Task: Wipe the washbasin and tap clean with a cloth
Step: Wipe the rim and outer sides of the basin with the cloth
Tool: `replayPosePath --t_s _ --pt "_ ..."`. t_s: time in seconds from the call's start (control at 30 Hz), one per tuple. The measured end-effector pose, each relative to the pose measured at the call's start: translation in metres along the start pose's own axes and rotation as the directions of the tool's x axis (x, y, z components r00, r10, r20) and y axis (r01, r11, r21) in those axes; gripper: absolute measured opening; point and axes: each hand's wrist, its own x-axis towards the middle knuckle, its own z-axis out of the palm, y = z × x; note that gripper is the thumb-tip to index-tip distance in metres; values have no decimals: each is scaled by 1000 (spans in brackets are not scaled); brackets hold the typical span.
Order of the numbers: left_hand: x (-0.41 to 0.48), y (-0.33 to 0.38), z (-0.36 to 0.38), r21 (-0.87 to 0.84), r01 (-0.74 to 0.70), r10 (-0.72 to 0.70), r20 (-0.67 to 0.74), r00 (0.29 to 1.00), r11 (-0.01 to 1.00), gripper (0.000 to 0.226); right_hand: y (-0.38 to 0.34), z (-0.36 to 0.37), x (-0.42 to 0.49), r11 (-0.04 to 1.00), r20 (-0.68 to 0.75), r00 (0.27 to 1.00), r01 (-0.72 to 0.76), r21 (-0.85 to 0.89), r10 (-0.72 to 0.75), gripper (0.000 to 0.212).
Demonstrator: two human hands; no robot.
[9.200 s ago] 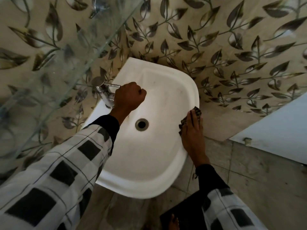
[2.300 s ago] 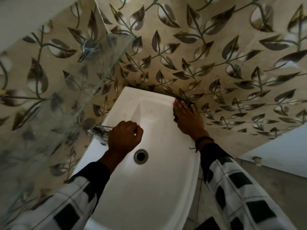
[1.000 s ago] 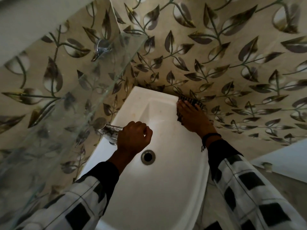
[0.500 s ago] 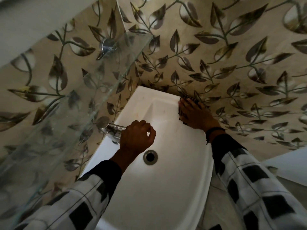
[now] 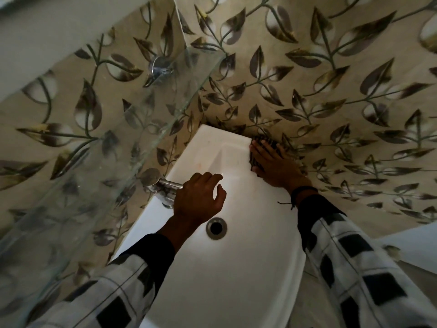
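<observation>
Right hand (image 5: 274,166) flat on cloth (image 5: 266,140) at washbasin (image 5: 236,268) rim corner; left hand (image 5: 198,197) curled over tap (image 5: 160,185), grip unclear; press firmly into corner.

Left hand (image 5: 198,200) looser on the tap (image 5: 165,184) (fingers half open); cloth (image 5: 266,141) now at far corner.

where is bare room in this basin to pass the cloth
Widest bare patch: the near bowl, from drain to front rim. Also the far left ledge between tap and wall. Crowded: the far right corner under right hand and cloth, and around the left hand at the tap.
</observation>
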Motion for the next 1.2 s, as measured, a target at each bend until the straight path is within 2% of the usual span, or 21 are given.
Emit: replayPosePath --t_s 0.13,0.23,0.47,0.57,0.73,0.83,0.93,1.0,1.07,1.2 --pt "0 0 0 -3 -12 12 -11 1000 1000 32 8 4 -7 998 -47 996 70 -3 -70 66" --pt "2 -1 1 -4 -18 18 -7 1000 1000 31 1 4 3 1000 -97 995 14 6 -14 66" --pt "1 -1 3 -2 -3 3 -28 1000 1000 30 14 14 -11 996 -99 991 90 -15 -91 67" --pt "2 -2 5 2 -21 22 -49 999 1000 29 11 19 -6 999 -177 984 37 -11 -38 69" --pt "2 -4 4 7 9 -9 -35 999 1000 27 7 14 -9 998 -168 986 -6 68 17 67" --pt "1 -3 4 18 36 -35 -34 999 999 26 -8 24 -45 973 -174 964 -173 155 199 84" --pt "0 -4 5 23 65 -65 -14 998 998 26 -40 33 -89 902 -225 890 -333 276 397 81" --pt "-1 -4 5 22 69 -69 -10 998 997 25 -63 38 -116 865 -249 845 -391 315 473 76" --pt "0 -3 4 15 85 -85 3 996 996 26 -81 45 -139 872 -273 839 -394 291 471 70" --pt "0 -1 2 23 97 -98 22 995 995 27 -59 45 -129 927 -261 896 -308 215 358 67"
